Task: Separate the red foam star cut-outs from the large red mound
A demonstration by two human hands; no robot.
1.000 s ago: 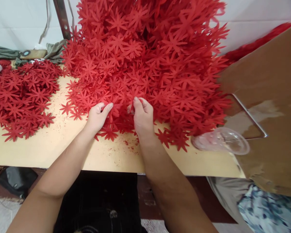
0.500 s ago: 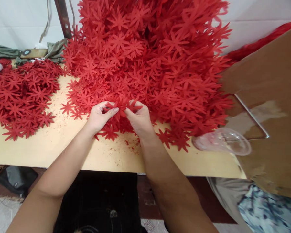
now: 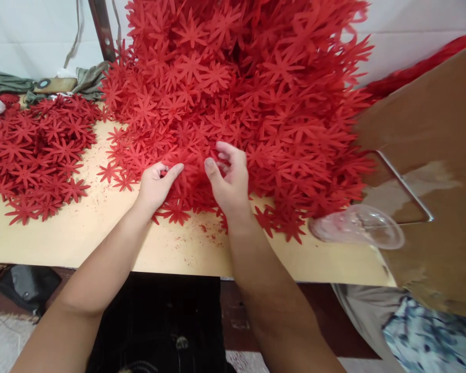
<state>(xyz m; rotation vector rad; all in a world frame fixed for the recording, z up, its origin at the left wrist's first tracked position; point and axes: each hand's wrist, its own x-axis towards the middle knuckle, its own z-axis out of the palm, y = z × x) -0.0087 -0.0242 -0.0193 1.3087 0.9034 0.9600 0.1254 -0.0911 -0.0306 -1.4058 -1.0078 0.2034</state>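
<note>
Setting: a pale yellow worktop point(image 3: 101, 233) runs along a white wall, dusted with red crumbs near its front edge.

Main heap: a tall mound of red flower cut-outs point(image 3: 256, 93) fills the middle of the worktop and climbs out of view at 12 o'clock.

Second heap: a flatter spread of the same red flowers point(image 3: 34, 150) lies well apart at 9 o'clock, with bare worktop between the two.

Left hand: the left hand point(image 3: 155, 184) rests at the foot of the mound, its grip curled, thumb and forefinger closing on the edge of a flower; how much it holds cannot be told.

Right hand: the right hand point(image 3: 229, 178) sits just beside it at 3 o'clock, its grip spread, fingers lifted over the flowers and thumb pointing toward the left hand, holding nothing that shows.

Working spot: both hands meet at the mound's 6 o'clock edge, where loose flowers fan out onto the worktop.

Doing it well: it seems wisest to draw from the loose lower edge rather than the steep face, taking a thin layer between thumb and forefinger so the petals do not crease or snag.

Risk: a hard pull at the base could likely bring the slope sliding down.

Nearby: a clear plastic lid point(image 3: 357, 228) lies at 4 o'clock, beside a brown cardboard sheet point(image 3: 431, 129) with a metal rod point(image 3: 404, 184) on it.
</note>
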